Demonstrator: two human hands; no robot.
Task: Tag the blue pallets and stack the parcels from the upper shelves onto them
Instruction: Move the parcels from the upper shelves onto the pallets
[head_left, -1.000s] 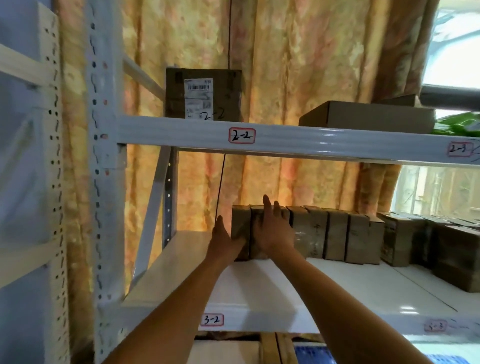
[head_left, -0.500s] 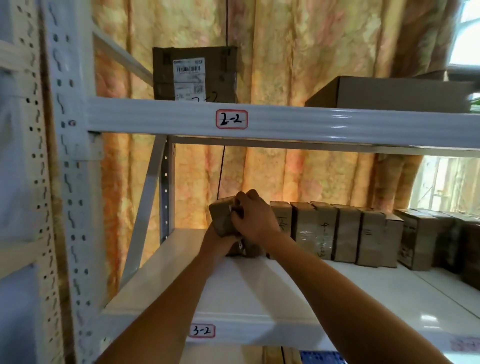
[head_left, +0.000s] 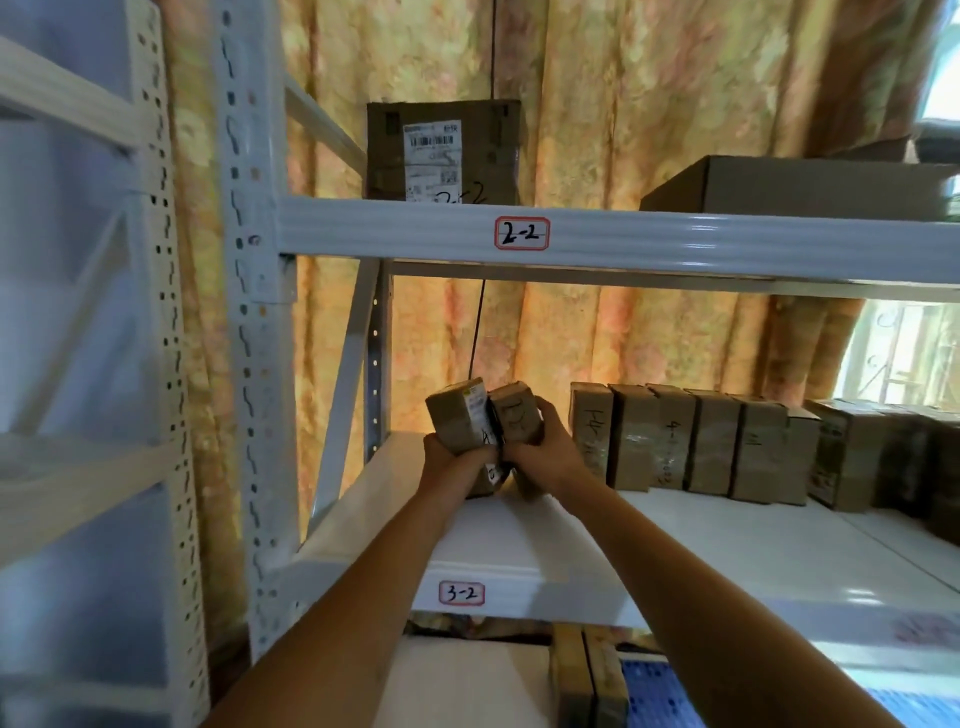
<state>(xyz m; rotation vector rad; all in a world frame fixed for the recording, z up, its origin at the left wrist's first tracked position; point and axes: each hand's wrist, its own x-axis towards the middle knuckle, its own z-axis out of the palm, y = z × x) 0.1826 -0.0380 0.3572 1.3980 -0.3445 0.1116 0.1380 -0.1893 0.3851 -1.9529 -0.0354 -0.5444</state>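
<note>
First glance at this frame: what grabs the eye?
Both hands, left hand and right hand, grip two small brown parcels tilted at the left end of shelf 3-2. A row of parcels stands beside them; a labelled box sits above on shelf 2-2.

Two parcels (head_left: 483, 431) left of, seemingly apart from, the row (head_left: 691, 441).

Blue pallet (head_left: 769, 691) cut off by bottom edge, blurred.
</note>
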